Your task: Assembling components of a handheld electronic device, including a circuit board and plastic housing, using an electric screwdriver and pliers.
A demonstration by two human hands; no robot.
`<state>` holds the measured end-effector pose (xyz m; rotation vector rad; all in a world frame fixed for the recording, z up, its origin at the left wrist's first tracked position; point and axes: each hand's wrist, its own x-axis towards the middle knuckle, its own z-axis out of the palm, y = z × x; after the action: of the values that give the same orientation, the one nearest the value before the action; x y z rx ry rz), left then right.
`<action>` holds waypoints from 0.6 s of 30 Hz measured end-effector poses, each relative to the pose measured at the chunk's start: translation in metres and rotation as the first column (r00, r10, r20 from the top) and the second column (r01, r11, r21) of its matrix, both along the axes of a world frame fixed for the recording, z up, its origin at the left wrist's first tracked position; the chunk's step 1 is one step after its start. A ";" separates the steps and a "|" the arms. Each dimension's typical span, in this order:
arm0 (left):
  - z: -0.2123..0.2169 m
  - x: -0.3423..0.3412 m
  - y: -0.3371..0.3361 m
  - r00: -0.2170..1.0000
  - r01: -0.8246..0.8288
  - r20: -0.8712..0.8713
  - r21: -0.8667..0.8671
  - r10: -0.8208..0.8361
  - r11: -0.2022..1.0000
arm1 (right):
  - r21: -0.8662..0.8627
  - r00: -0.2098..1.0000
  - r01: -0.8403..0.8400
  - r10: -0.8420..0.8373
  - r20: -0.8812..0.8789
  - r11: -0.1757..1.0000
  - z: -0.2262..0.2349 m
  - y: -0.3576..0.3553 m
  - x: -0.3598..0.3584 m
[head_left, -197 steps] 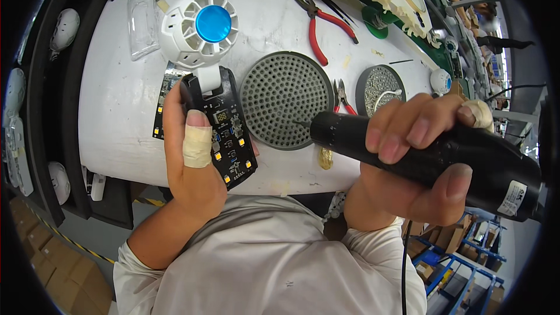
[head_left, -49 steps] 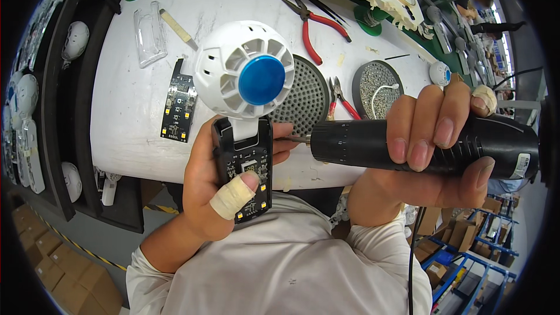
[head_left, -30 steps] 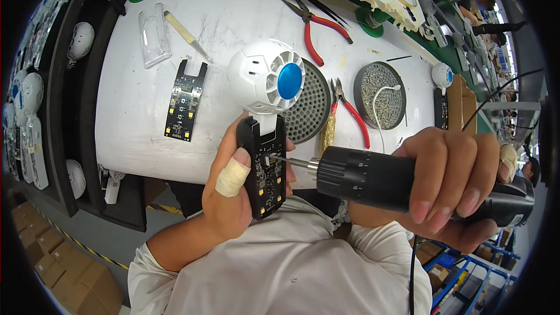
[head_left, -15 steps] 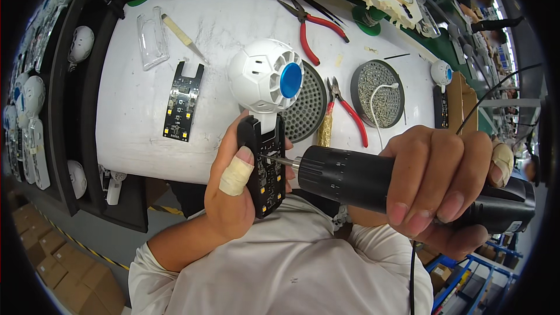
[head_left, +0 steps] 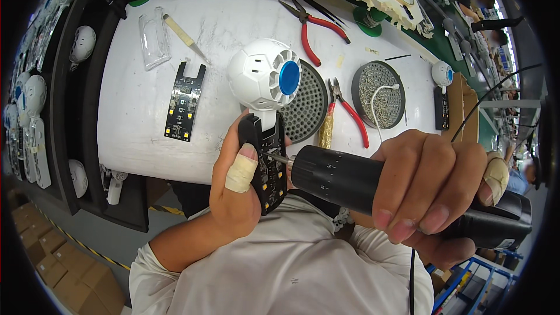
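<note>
My left hand (head_left: 236, 198), its thumb wrapped in tan tape, is closed around a black handheld housing (head_left: 250, 131). Inside the housing shows a black circuit board (head_left: 270, 184) with small yellow parts. Joined to its top is a white ball-shaped head (head_left: 251, 76) with vents and a blue disc. My right hand (head_left: 431, 189), tape on one finger, grips a black electric screwdriver (head_left: 335, 178) held almost level. Its bit points left and meets the board near the left edge; any screw at the tip is too small to make out.
On the white table lie a loose circuit board (head_left: 184, 105), a clear plastic tray (head_left: 154, 41), tweezers (head_left: 185, 36), red-handled pliers (head_left: 312, 20) and cutters (head_left: 350, 116). A dish of screws (head_left: 379, 93) stands right of a perforated black disc (head_left: 306, 102). Dark shelving (head_left: 64, 111) borders the left.
My right hand and the screwdriver have shifted slightly left. The housing in my left hand has tilted a little, and the bit still touches the board.
</note>
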<state>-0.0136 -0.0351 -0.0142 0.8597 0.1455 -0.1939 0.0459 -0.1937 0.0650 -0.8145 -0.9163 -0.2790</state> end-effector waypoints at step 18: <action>-0.020 0.032 0.027 0.958 -0.254 0.189 0.204 0.216 0.945 | -0.399 0.915 0.205 -0.320 -0.247 0.894 -0.005 -0.005 0.012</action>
<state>0.0187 -0.0086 -0.0345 1.0731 0.1160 0.1220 0.0581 -0.1990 0.0601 -1.2976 -0.5637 -0.2123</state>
